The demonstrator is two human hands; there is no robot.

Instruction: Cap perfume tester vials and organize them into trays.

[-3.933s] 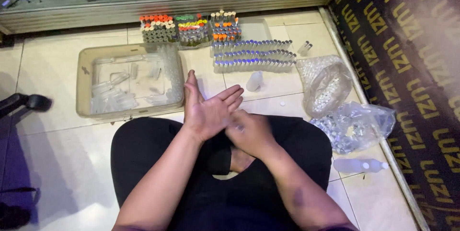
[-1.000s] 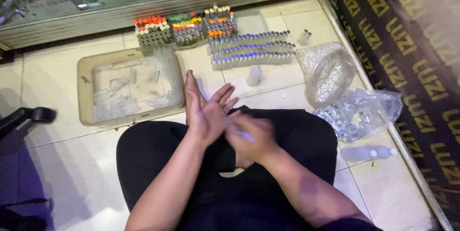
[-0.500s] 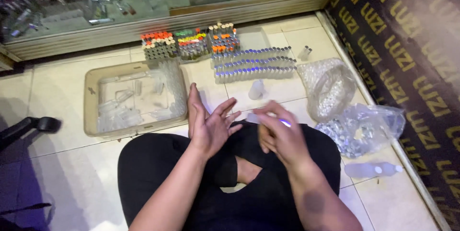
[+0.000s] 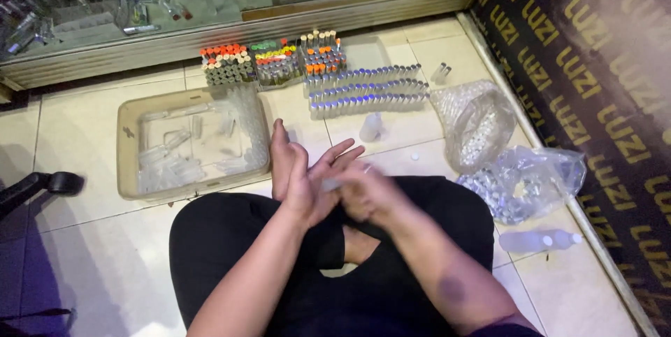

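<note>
I sit cross-legged on a tiled floor. My left hand [image 4: 299, 173] is held up over my lap, flat, with its fingers spread and the palm turned right. My right hand [image 4: 372, 196] is blurred with motion and closed on a small clear vial [image 4: 328, 185], whose end presses against the left palm. Ahead of my hands lie rows of blue-capped vials [image 4: 363, 90], and behind them stand blocks of vials with orange, green, yellow and red caps [image 4: 269, 62].
A beige tray [image 4: 126, 169] with several clear empty vials sits at the left. Two clear plastic bags [image 4: 477, 125] [image 4: 525, 180] of small parts lie at the right, near a clear bottle [image 4: 538, 240] on its side. A glass cabinet [image 4: 210, 2] runs along the back.
My right hand, which was raised to the right holding the vial apart from the left hand, has moved back left and down against the left palm. The camera view shifted slightly.
</note>
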